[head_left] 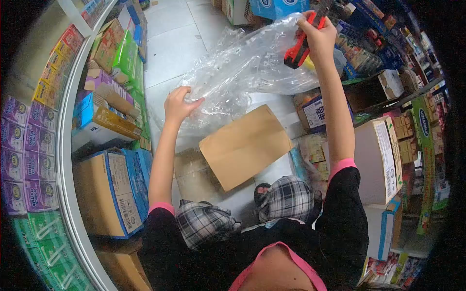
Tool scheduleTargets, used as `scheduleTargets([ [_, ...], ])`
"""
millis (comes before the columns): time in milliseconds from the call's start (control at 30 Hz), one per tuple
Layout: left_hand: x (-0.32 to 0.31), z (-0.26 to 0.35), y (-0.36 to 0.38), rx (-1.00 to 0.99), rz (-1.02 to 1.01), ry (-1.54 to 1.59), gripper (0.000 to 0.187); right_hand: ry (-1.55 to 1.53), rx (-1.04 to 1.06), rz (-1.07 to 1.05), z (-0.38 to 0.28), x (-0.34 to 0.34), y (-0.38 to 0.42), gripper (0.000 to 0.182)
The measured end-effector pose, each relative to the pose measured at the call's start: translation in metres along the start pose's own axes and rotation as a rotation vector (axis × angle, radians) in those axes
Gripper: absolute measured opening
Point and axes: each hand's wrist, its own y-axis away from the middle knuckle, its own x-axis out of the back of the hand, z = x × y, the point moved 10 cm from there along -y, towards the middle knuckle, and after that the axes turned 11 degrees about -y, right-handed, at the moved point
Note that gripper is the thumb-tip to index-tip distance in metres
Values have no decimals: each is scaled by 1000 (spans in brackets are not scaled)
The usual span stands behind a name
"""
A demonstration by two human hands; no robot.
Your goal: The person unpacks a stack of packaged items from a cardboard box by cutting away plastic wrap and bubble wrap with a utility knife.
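Observation:
A large sheet of clear, crumpled plastic (242, 63) stretches between my two hands above the tiled floor. My right hand (318, 36), at the upper right, is closed round a red and black tool, which looks like a utility knife (298, 51), and the plastic's edge lies against it. My left hand (180, 104) is at the plastic's lower left edge, thumb and fingers apart, touching or just over it. Below the plastic, a plain brown cardboard piece (246, 148) lies in front of my knees.
Cartons (114, 189) and a green box (128, 60) line the left side beside a metal-edged shelf (63, 145). On the right stand a white box (376, 160), a Green Farm carton (314, 114) and packed shelves. A blue bag (279, 7) is at the top.

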Motion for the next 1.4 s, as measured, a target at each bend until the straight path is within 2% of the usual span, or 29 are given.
scheduleTargets([
  [133, 9, -2, 0, -16, 41, -40, 39, -11, -3, 68, -2, 11, -3, 14],
  [200, 14, 1, 4, -113, 108, -79, 40, -29, -8, 90, -2, 16, -5, 13],
  [300, 16, -1, 12, -133, 91, -109, 41, -56, -38, 135, -1, 24, -7, 12],
  [400, 21, -3, 15, -137, 125, -141, 42, 19, -24, 168, -6, 29, -5, 11],
  [733, 19, -29, 27, -132, 159, -241, 46, -90, 34, 222, -12, 67, -15, 12],
  [800, 12, -42, 36, -94, 118, -311, 49, -102, 35, 323, -17, 83, -17, 9],
  [833, 3, -57, 44, -49, 28, -349, 50, -94, 46, 334, -19, 96, -24, 9],
  [900, -18, -93, 70, 47, -204, -450, 53, -389, 82, 494, -19, 157, -39, 9],
  [933, -29, -116, 91, 107, -344, -524, 55, -388, 54, 524, -21, 190, -51, 11],
  [967, -28, -129, 109, 44, -255, -584, 54, -366, 123, 521, -46, 186, -44, 14],
  [1000, -31, -141, 119, -9, -158, -649, 54, -353, 90, 528, -49, 194, -45, 14],
  [1033, -44, -153, 121, -6, -153, -652, 54, -342, 49, 527, -48, 203, -47, 15],
  [1067, -53, -166, 117, 74, -139, -440, 51, -464, 19, 416, -47, 192, -51, 15],
  [1100, -61, -181, 113, 151, -120, -226, 48, -469, 19, 409, -42, 189, -48, 15],
  [1133, -55, -171, 100, 154, -114, -231, 48, -512, 1, 365, -40, 170, -40, 15],
  [1167, -37, -147, 78, 203, -78, 31, 43, -555, -12, 322, -40, 150, -33, 14],
  [1200, -24, -126, 57, 244, -40, 296, 40, -470, -84, 381, -35, 140, -25, 13],
  [1233, -13, -112, 40, 241, -31, 295, 40, -442, -110, 384, -25, 139, -22, 12],
  [1300, -16, -105, 23, 388, -141, 530, 38, -421, -131, 355, -19, 129, -16, 12],
  [1333, -14, -110, 19, 399, -140, 521, 38, -428, -142, 350, -16, 128, -16, 12],
  [1400, -16, -102, 15, 228, -254, 525, 48, -390, -102, 383, -13, 135, -12, 13],
])
